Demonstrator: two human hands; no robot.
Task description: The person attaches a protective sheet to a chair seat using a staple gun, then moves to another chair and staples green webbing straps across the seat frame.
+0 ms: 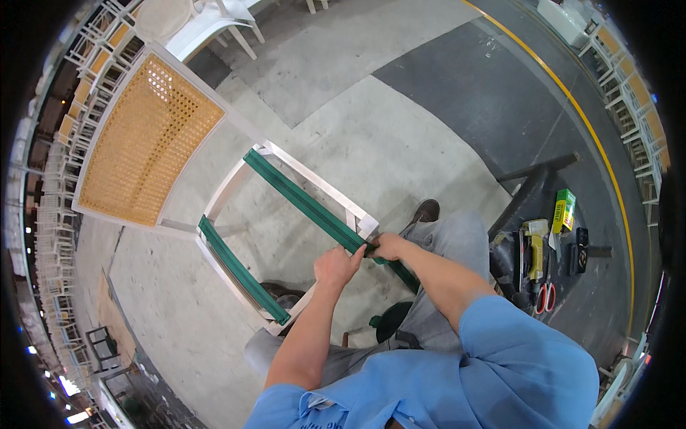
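Head view: hands grip long, flat, ribbed green webbing.

the person wears a light blue shirt in smooth cloth, with short, loose sleeves ending above the elbow, a neck opening at the front and a little dark blue lettering on the chest beneath a small pale patch. the trousers are grey, faded lighter over the knee and creased along the leg. below them shows a dark brown shoe with a rounded toe; the left hand and right hand are bare.
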